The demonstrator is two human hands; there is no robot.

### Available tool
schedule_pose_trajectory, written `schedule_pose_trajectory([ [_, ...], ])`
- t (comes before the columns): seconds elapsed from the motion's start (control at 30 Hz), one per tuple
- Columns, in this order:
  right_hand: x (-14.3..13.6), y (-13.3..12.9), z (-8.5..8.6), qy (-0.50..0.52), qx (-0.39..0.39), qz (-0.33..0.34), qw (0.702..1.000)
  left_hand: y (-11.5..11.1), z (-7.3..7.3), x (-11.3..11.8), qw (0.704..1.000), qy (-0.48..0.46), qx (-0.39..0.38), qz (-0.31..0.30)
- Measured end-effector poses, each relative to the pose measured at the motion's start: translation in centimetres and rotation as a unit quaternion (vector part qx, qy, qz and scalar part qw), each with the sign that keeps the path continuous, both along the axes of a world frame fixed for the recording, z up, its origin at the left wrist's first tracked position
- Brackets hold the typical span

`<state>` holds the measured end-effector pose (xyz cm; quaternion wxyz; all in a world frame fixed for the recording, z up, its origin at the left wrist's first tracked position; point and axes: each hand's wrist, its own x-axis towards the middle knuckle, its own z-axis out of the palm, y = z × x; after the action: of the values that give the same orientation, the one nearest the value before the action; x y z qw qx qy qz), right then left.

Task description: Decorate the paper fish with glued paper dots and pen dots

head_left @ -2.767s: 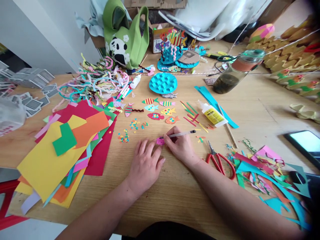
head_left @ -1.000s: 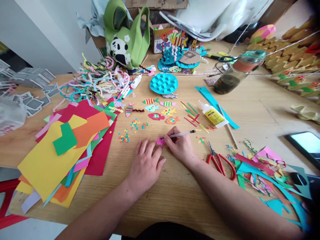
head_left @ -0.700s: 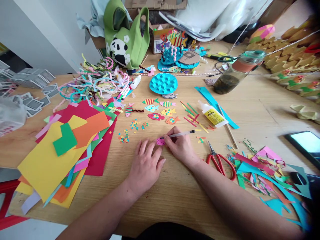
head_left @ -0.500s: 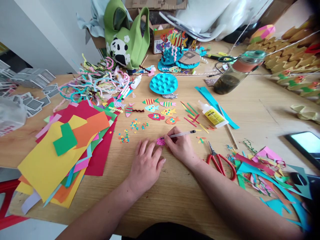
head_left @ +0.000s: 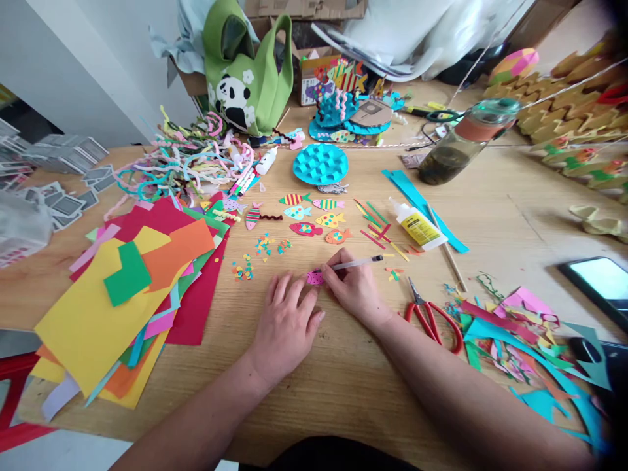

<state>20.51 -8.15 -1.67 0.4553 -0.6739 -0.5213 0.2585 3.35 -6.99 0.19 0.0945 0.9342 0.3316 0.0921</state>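
A pen (head_left: 356, 263) is gripped in my right hand (head_left: 354, 284), its tip at a small pink paper fish (head_left: 314, 278) with dark marks. My left hand (head_left: 289, 320) lies on the table with its fingers stretched out, the fingertips just left of that fish. Beyond the hands lie several finished-looking paper fish, among them a red one (head_left: 305, 229), an orange one (head_left: 338, 236) and a yellow one (head_left: 330, 220). Small paper dots and bits (head_left: 243, 270) are scattered left of the pink fish. Thin coloured paper strips (head_left: 377, 226) lie past my right hand.
Coloured sheets (head_left: 112, 320) are piled at left, below tangled pipe cleaners (head_left: 186, 157). To the right are a glue bottle (head_left: 419, 226), red-handled scissors (head_left: 432, 320), paper scraps (head_left: 520, 340) and a phone (head_left: 601, 284). A blue textured disc (head_left: 320, 164) and a drink bottle (head_left: 456, 147) stand farther back.
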Motion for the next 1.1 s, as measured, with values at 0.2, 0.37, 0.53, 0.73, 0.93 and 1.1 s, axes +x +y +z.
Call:
schedule_pose_trajectory([
  [0.2,0.01,-0.02,0.04,0.005,-0.001,0.005,1.0,-0.09,-0.04,-0.05,1.0,-0.003,-0.001,0.0],
  [0.37,0.0,0.03,0.16,0.003,0.0,0.006,1.0,-0.13,-0.05,-0.01,1.0,0.005,-0.004,0.002],
  [0.53,0.0,0.06,0.04,0.003,-0.001,0.002,1.0,0.04,-0.18,0.0,1.0,0.001,-0.002,0.001],
  [0.73,0.05,0.0,-0.07,0.012,-0.004,0.0,1.0,-0.02,-0.1,0.01,1.0,0.002,-0.003,0.002],
  [0.93,0.04,0.05,-0.08,0.007,0.0,0.0,1.0,-0.19,-0.03,-0.1,1.0,0.002,0.001,0.002],
  [1.1,0.04,0.05,-0.05,0.003,0.001,0.003,1.0,-0.07,-0.07,-0.03,1.0,0.005,0.002,0.0],
])
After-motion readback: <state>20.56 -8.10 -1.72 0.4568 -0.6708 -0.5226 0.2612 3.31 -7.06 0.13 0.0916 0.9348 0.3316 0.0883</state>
